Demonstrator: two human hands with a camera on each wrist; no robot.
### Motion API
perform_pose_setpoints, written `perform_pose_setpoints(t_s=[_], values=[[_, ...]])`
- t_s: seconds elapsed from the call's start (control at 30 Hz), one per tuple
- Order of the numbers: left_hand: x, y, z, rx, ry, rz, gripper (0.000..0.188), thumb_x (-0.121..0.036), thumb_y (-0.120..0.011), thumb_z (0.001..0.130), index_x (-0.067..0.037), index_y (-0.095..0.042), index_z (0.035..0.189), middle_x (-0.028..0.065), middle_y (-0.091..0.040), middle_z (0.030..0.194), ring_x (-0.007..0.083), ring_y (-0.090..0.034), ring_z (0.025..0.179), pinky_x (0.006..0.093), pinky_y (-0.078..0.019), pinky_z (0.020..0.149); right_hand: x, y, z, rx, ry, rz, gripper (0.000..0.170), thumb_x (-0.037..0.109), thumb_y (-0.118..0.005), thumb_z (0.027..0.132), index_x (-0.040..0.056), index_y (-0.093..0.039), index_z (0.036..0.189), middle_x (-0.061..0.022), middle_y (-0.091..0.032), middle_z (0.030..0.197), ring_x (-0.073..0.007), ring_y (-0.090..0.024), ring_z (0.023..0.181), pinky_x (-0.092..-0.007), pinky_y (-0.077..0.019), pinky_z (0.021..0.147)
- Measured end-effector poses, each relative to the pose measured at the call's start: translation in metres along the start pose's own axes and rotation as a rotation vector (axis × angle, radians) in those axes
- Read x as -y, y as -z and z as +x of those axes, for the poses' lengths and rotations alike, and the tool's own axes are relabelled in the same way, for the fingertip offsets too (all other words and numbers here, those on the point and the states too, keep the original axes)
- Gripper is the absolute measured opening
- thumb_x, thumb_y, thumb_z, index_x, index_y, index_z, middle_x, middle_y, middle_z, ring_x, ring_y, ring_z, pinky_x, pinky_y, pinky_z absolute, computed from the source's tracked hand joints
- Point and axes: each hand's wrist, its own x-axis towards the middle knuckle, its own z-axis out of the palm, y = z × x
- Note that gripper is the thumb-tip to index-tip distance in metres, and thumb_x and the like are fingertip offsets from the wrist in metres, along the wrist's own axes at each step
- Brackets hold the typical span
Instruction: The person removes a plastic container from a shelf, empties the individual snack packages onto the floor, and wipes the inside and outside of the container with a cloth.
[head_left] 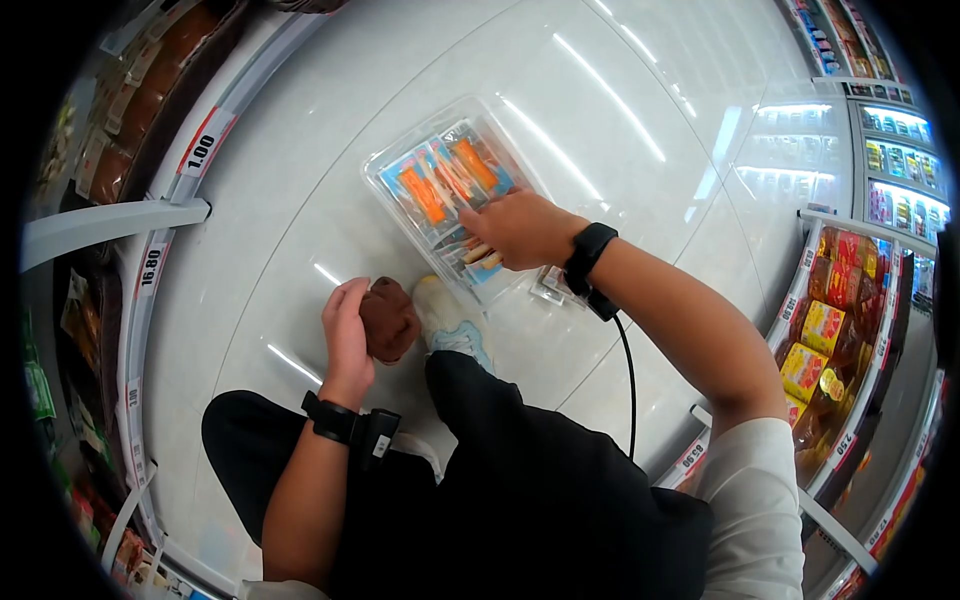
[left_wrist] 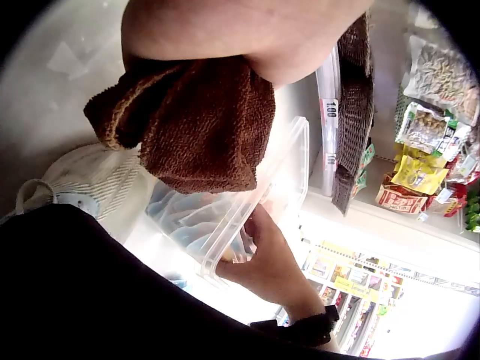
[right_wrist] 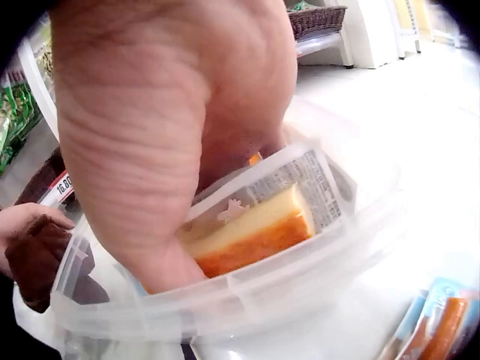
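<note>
A brown towelling cloth [head_left: 390, 322] is held in my left hand [head_left: 347, 335], beside a light-coloured shoe [head_left: 455, 318]. In the left wrist view the cloth [left_wrist: 210, 127] hangs bunched below the palm. Ahead on the floor stands a clear plastic bin [head_left: 372, 172] of flat snack packets [head_left: 425, 193] with orange sticks inside. My right hand [head_left: 527, 230] reaches over the rim into it. Between its thumb and fingers, in the right wrist view, a tilted packet [right_wrist: 255, 236] with a yellow-and-brown stick is gripped; the fingertips are hidden.
More packets [head_left: 553, 287] lie on the floor right of the bin, partly behind my wrist. A shelf with price tags [head_left: 203, 143] runs along the left. Shelves of bottles [head_left: 828, 325] stand at the right. A black cable [head_left: 630, 380] hangs from my right wrist strap.
</note>
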Motion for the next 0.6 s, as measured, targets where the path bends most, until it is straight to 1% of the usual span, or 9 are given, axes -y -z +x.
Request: perform_pose_setpoints(t_s=[0.07,0.2,0.27,0.33,0.4,0.43,0.5,0.53,0.6], values=[[0.001,-0.001,0.000,0.004,0.007,0.002,0.020,-0.020,-0.061,0.095,-0.004,-0.064,0.106,0.0039,-0.063,0.101,0.0138,-0.059,0.096,0.0291,-0.0480,0.087,0.000,-0.002,-0.004,-0.110,0.077,-0.099,0.030,0.006,-0.073,0.072,0.0081,-0.062,0.100,-0.0080,-0.070,0.088,-0.0285,-0.067,0.088,-0.0388,-0.0497,0.089],[0.003,-0.002,0.003,0.019,0.000,0.001,0.019,-0.020,-0.060,0.095,-0.004,-0.064,0.105,0.0039,-0.063,0.101,0.0140,-0.060,0.097,0.0294,-0.0482,0.087,0.003,0.024,-0.028,-0.169,0.114,-0.151,0.035,0.005,-0.074,0.069,0.0085,-0.063,0.103,-0.0092,-0.070,0.092,-0.0285,-0.067,0.089,-0.0389,-0.0490,0.091],[0.003,-0.003,0.003,0.016,0.004,-0.003,0.019,-0.020,-0.060,0.095,-0.004,-0.064,0.105,0.0040,-0.063,0.101,0.0140,-0.060,0.097,0.0296,-0.0482,0.087,0.006,0.047,-0.060,-0.499,0.062,0.049,0.043,0.004,-0.075,0.066,0.0087,-0.065,0.108,-0.0094,-0.070,0.094,-0.0291,-0.067,0.088,-0.0377,-0.0506,0.090],[0.001,-0.004,0.002,0.031,0.025,-0.013,0.021,-0.023,-0.059,0.095,-0.006,-0.065,0.106,0.0028,-0.062,0.104,0.0149,-0.060,0.100,0.0309,-0.0482,0.089,0.010,0.066,-0.102,-0.652,-0.098,0.293,0.048,0.004,-0.078,0.068,0.0075,-0.064,0.114,-0.0069,-0.070,0.096,-0.0242,-0.068,0.090,-0.0347,-0.0530,0.087],[-0.001,-0.005,0.002,0.032,0.029,-0.012,0.020,-0.022,-0.059,0.095,-0.006,-0.065,0.106,0.0029,-0.062,0.104,0.0152,-0.060,0.100,0.0310,-0.0485,0.089,0.007,0.045,-0.134,-0.927,-0.248,0.754,0.041,0.005,-0.079,0.072,0.0055,-0.063,0.110,-0.0060,-0.069,0.089,-0.0153,-0.066,0.082,-0.0310,-0.0536,0.075],[-0.001,-0.006,0.003,0.033,0.035,-0.009,0.020,-0.022,-0.060,0.094,-0.006,-0.065,0.106,0.0030,-0.062,0.104,0.0156,-0.060,0.100,0.0311,-0.0489,0.088,0.004,0.032,-0.145,-0.929,-0.252,0.754,0.041,0.005,-0.079,0.072,0.0055,-0.063,0.110,-0.0060,-0.069,0.089,-0.0153,-0.066,0.082,-0.0310,-0.0536,0.075],[0.002,-0.004,0.007,0.036,0.033,-0.010,0.020,-0.021,-0.060,0.094,-0.005,-0.064,0.106,0.0039,-0.062,0.102,0.0152,-0.060,0.098,0.0305,-0.0486,0.087,-0.003,-0.002,-0.163,-1.099,-0.562,0.985,0.035,0.010,-0.079,0.079,0.0012,-0.061,0.108,-0.0057,-0.068,0.092,-0.0114,-0.064,0.083,-0.0279,-0.0531,0.073],[0.004,-0.004,0.009,0.034,0.028,-0.016,0.021,-0.020,-0.061,0.094,-0.003,-0.064,0.106,0.0047,-0.063,0.101,0.0149,-0.060,0.096,0.0298,-0.0484,0.087,-0.010,-0.024,-0.170,-1.105,-0.569,0.986,0.035,0.010,-0.079,0.079,0.0012,-0.061,0.108,-0.0057,-0.068,0.092,-0.0114,-0.064,0.083,-0.0279,-0.0531,0.073],[0.007,-0.004,0.010,0.044,0.033,-0.008,0.021,-0.020,-0.061,0.094,-0.003,-0.064,0.107,0.0047,-0.063,0.101,0.0149,-0.060,0.096,0.0296,-0.0483,0.086,-0.024,-0.076,-0.180,-0.990,-0.908,1.239,0.034,0.010,-0.078,0.080,-0.0016,-0.060,0.107,-0.0056,-0.068,0.095,-0.0116,-0.064,0.081,-0.0282,-0.0530,0.072]])
